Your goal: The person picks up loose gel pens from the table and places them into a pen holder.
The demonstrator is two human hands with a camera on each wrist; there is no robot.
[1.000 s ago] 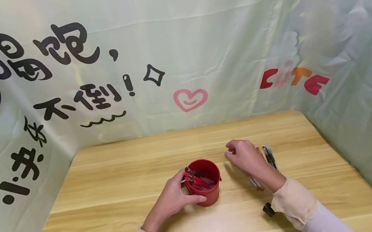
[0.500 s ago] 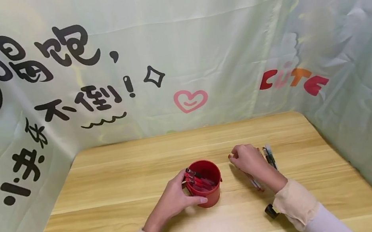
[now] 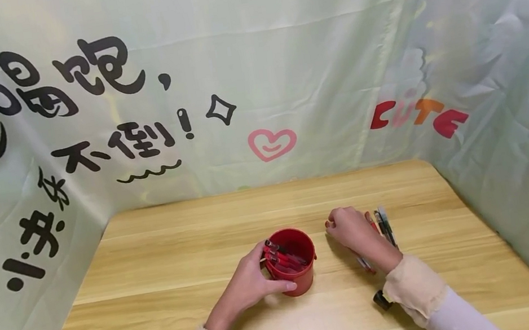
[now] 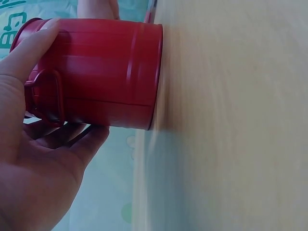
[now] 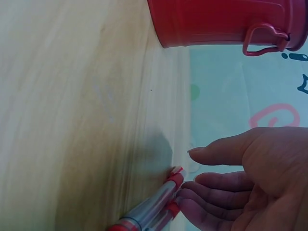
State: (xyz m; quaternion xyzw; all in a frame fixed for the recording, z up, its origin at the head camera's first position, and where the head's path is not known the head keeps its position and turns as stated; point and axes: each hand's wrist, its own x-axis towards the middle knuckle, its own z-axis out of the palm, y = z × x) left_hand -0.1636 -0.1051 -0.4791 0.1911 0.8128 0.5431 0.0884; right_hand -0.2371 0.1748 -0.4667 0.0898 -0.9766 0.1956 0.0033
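- Bucket [image 3: 305, 282], red, stands upright mid-way across the table [image 3: 170, 253], red pens [image 3: 285, 260] inside; we find left hand [image 3: 247, 281] clamped on its left side.
- Right hand [image 5: 276, 175]: we note thumb and fingers apart, beside clear pens [image 5: 154, 206] right of the bucket.

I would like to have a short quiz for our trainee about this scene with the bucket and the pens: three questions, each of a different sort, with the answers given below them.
1. Short answer: which hand is nearer to the loose pens on the table?

2. Multiple choice: what is in the grip of the left hand?
a) a spoon
b) the red bucket
c) a sheet of paper

3. True or false: there is no pen inside the bucket.

Key
1. The right hand.
2. b
3. False; the head view shows several red pens inside it.
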